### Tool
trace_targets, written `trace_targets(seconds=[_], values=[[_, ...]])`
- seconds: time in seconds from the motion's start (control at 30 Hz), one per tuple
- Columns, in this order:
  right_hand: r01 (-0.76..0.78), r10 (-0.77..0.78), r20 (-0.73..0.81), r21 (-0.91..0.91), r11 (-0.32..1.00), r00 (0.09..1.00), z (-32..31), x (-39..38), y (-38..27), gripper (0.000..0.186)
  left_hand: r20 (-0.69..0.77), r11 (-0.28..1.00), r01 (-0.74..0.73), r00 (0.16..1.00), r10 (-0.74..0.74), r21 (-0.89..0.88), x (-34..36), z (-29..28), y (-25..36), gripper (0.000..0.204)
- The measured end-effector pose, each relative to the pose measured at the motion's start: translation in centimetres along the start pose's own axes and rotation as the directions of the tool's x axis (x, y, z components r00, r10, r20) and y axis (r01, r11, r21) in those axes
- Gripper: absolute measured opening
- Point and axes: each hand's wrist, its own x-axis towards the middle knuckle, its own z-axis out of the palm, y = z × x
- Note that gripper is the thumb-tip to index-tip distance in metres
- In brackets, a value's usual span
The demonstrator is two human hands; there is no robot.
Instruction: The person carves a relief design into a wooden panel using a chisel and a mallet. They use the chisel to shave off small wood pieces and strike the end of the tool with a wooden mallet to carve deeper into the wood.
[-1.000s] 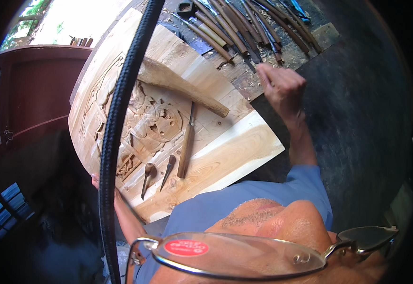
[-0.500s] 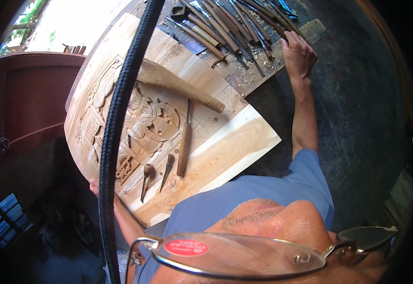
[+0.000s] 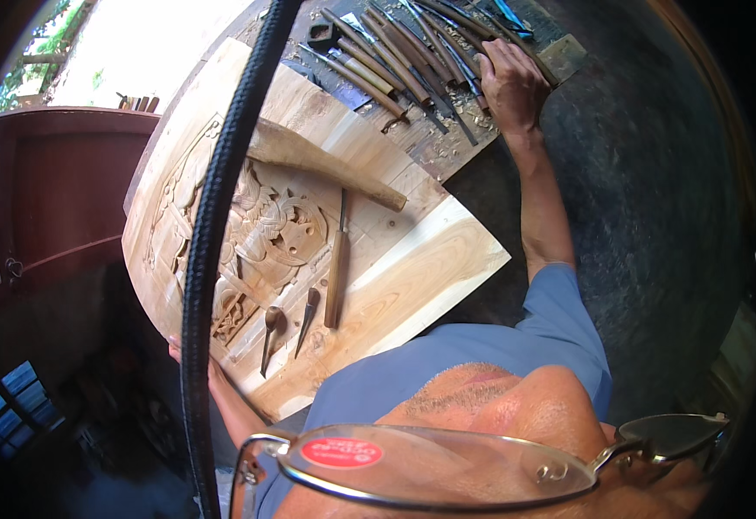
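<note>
My right hand (image 3: 514, 85) rests over the right end of a row of wood-handled carving chisels (image 3: 395, 56), fingers stretched across the handles and thumb apart. Whether it grips one does not show. At the near left edge of a pale carved wooden board (image 3: 412, 264) is my left hand (image 3: 175, 350); a black braided cable hides most of it, its fingers included. Lying on the board are a wooden mallet (image 3: 330, 164), a long-handled chisel (image 3: 338, 268) and two short carving tools, one with a rounded knob (image 3: 272, 318), the other slim and dark-handled (image 3: 308, 313).
The black braided cable (image 3: 222, 190) crosses the view from top to bottom. Wood shavings (image 3: 447, 156) litter the bench around the chisels, near a small black square box (image 3: 322, 36). A reddish-brown wooden panel (image 3: 75, 186) stands at the left.
My right hand has moved left from the bench edge, further over the chisel handles, with its fingers reaching forward. The view has shifted slightly. The tools on the board keep their places.
</note>
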Motion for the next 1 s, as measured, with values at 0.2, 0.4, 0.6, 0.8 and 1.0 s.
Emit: trace_targets(seconds=[0.2, 0.4, 0.6, 0.8, 1.0], values=[[-0.004, 0.020, 0.100, -0.159, 0.987, 0.995, 3.7, 0.9, 0.6, 0.035, -0.010, 0.999, -0.035, 0.999, 0.036, 0.020, 0.3, -0.2, -0.8, 0.075], [-0.137, 0.122, 0.102, 0.152, 0.979, 0.987, 4.9, 0.0, 0.6, 0.029, -0.019, 0.994, -0.057, 0.998, 0.059, 0.094, 0.9, -0.3, -1.7, 0.076], [-0.101, 0.075, 0.127, 0.215, 0.971, 0.989, 4.4, -0.3, 0.8, 0.024, -0.023, 0.993, -0.053, 0.998, 0.055, 0.101, 0.9, 0.1, -2.1, 0.076], [-0.099, 0.091, 0.053, 0.174, 0.980, 0.994, 3.0, 0.0, 1.6, 0.020, -0.059, 0.987, -0.019, 0.998, 0.029, 0.160, 1.7, 0.0, -2.9, 0.075], [-0.163, 0.163, -0.004, 0.065, 0.985, 0.987, 1.4, 0.7, 4.7, 0.015, -0.065, 0.988, 0.011, 0.998, -0.001, 0.153, 1.0, -0.3, -2.1, 0.073]])
